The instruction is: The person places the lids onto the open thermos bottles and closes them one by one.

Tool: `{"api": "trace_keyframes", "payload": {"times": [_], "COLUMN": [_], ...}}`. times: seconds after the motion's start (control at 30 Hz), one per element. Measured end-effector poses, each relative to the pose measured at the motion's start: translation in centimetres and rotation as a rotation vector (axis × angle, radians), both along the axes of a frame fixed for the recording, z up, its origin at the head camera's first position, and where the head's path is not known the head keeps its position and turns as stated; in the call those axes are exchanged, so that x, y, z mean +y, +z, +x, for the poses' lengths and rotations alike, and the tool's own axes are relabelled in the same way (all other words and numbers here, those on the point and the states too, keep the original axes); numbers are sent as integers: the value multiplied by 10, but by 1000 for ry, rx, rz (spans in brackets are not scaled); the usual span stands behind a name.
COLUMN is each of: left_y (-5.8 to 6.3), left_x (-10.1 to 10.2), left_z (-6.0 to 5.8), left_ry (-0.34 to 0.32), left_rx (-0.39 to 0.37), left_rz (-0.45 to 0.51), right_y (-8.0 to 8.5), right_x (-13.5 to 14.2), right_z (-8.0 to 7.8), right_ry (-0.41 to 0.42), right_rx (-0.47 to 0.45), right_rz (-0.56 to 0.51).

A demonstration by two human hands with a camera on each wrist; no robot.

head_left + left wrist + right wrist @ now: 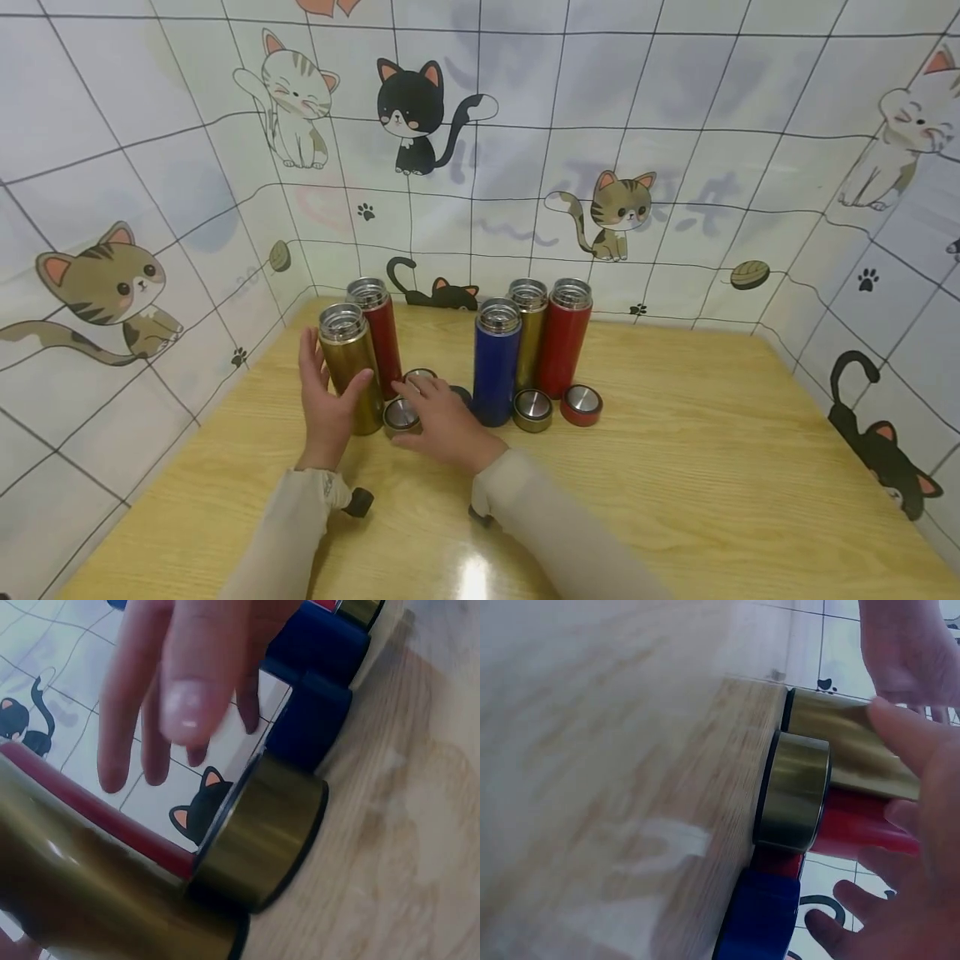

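At the left stands an uncapped gold thermos bottle [352, 358], upright on the table, with a red thermos bottle [384, 342] just behind it. My left hand [328, 423] is spread about the gold bottle, its straight fingers along the left side and the thumb in front. A gold lid [401, 414] lies at the foot of this bottle. Over the lids reaches my right hand [450, 427], palm down, fingers relaxed and apart. Between its fingers and the gold lid a gap shows in the left wrist view. A blue lid [761, 911] lies beside the gold lid, partly hidden from the head view.
Right of my hands stand a blue bottle [495, 367], a gold bottle [531, 333] and a red bottle [567, 342], all uncapped. Before them lie another gold lid [533, 410] and a red lid [582, 405]. A cat-patterned wall covering [517, 167] rises behind the wooden table [712, 467].
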State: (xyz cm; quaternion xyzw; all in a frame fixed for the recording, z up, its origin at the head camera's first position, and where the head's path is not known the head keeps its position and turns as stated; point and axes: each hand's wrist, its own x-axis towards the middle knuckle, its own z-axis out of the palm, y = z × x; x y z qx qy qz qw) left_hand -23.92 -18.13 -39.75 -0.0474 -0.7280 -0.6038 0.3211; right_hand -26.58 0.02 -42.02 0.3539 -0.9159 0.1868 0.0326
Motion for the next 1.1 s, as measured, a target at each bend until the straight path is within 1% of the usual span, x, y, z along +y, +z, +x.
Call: {"api": "trace_keyframes", "payload": {"times": [0.1, 0.17, 0.23, 0.33, 0.43, 0.53, 0.67, 0.77, 0.87, 0.97, 1.1], "left_y": [-10, -18, -26, -31, -31, -32, -34, -35, -35, -32, -24], "left_x": [-7, -11, -14, -16, -17, -17, -18, -19, -20, -20, -19], "left_z": [-9, -16, -23, -28, -29, -30, -29, -28, -28, -25, -17], "left_ry": [-32, -41, -42, -36, -33, -34, -27, -27, -39, -54, -62], "left_rx": [-75, -91, -79, -52, -38, -51, -92, -88, -75, -80, -97], "left_rz": [-2, -3, -7, -13, -19, -23, -17, -5, 5, 20, 23], "right_y": [-1, -2, -2, -3, -4, -5, -5, -6, -6, -6, -6], "right_x": [-3, -4, -4, -4, -3, -2, -3, -3, -4, -4, -5], "right_z": [0, 0, 1, 1, 0, -2, -3, -3, -4, -4, -4], "right_ry": [20, 32, 39, 42, 44, 41, 37, 34, 29, 31, 49], "right_rx": [7, -2, -6, -1, 14, 38, 89, 103, 95, 74, 73], "right_rz": [118, 180, 221, 254, 252, 219, 165, 129, 119, 119, 118]}}
